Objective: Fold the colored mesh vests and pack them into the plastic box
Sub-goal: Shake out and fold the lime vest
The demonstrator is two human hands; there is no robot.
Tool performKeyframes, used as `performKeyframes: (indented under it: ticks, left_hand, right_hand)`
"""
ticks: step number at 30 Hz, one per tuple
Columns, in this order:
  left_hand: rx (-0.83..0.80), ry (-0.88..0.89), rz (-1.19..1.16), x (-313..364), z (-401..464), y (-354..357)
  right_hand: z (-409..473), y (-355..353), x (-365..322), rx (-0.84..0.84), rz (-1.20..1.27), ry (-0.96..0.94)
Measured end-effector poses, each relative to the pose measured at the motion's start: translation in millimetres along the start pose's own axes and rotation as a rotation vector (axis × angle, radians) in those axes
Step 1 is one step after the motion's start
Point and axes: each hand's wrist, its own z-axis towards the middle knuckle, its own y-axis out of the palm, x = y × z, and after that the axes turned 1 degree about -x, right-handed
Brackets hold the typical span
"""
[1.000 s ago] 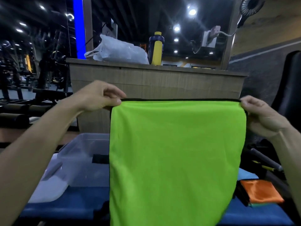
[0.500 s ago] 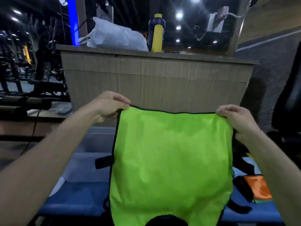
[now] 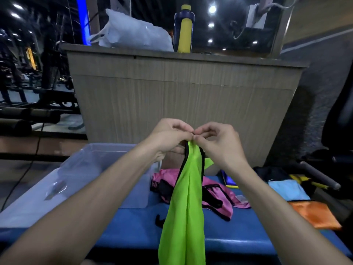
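Pinched at its top by both the left hand (image 3: 172,137) and right hand (image 3: 217,142), fingertips meeting, the green vest (image 3: 184,207) hangs beside the plastic box (image 3: 91,169).

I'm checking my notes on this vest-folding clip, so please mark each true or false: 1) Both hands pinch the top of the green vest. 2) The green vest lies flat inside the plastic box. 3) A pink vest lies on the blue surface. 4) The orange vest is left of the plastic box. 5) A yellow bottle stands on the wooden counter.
1) True: the left hand and right hand meet on the top of the green vest.
2) False: it hangs from the hands, beside the plastic box.
3) True: the pink vest lies on the blue surface.
4) False: the orange vest lies far to the right.
5) True: the yellow bottle stands on the wooden counter.
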Motion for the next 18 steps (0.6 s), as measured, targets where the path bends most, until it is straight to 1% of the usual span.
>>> performKeyframes:
  ticks: [2, 5, 8, 11, 14, 15, 16, 18]
  left_hand:
    - [0.005, -0.016, -0.036, 0.4, -0.6, -0.1]
    - [0.019, -0.012, 0.019, 2.5, -1.6, -1.2]
    - [-0.005, -0.015, 0.037, 9.6, -6.1, -4.0]
    - [-0.071, -0.028, -0.059, 17.5, -14.4, -8.2]
    - [-0.161, -0.025, -0.256, 20.2, -25.2, -16.6]
    - [-0.194, -0.014, -0.288, 20.3, -28.5, -19.9]
    - [-0.217, 0.008, -0.280, 19.8, -32.0, -23.9]
    - [-0.196, 0.121, -0.125, 16.5, -35.7, -34.3]
  right_hand:
    - [-2.6, -1.5, -6.8, -0.022, -0.070, -0.039]
    - [-7.0, -6.8, -19.0, -0.057, -0.179, -0.091]
    - [-11.8, -7.3, -27.2, -0.099, -0.262, -0.105]
    - [-12.0, -8.9, -28.6, -0.064, -0.298, -0.161]
    - [-9.8, -15.6, -25.0, -0.007, -0.196, -0.198]
    - [-8.5, -19.4, -22.8, -0.008, -0.159, -0.201]
    - [-6.9, -24.7, -20.2, -0.039, -0.113, -0.201]
    - [-1.4, -41.5, -15.9, -0.203, 0.037, -0.203]
